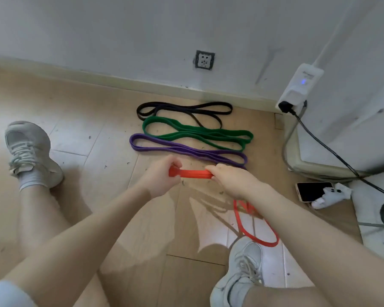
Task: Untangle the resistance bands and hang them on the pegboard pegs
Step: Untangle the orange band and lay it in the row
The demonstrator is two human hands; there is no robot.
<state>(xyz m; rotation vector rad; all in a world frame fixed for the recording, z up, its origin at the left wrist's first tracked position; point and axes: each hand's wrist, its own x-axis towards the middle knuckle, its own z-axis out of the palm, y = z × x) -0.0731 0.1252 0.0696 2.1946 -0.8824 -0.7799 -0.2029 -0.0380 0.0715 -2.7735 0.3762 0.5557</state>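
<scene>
I hold a red resistance band [193, 173] above the wooden floor, bunched and stretched between both fists. My left hand [162, 177] grips its left end. My right hand [233, 181] grips it further right, and the rest of the red band hangs below my right forearm in a loop near my right shoe. Beyond my hands three bands lie flat in folded loops: a purple band [186, 149] nearest, a green band [197, 131] behind it, and a black band [182, 108] by the skirting board. No pegboard is in view.
My shoes [29, 151] [239, 271] rest on the floor at left and at bottom right. A phone [310, 191] and a white controller [333, 194] lie at right. A power strip [299, 87] with a black cable [328, 149] hangs on the right wall. A wall socket [204, 60] sits above the bands.
</scene>
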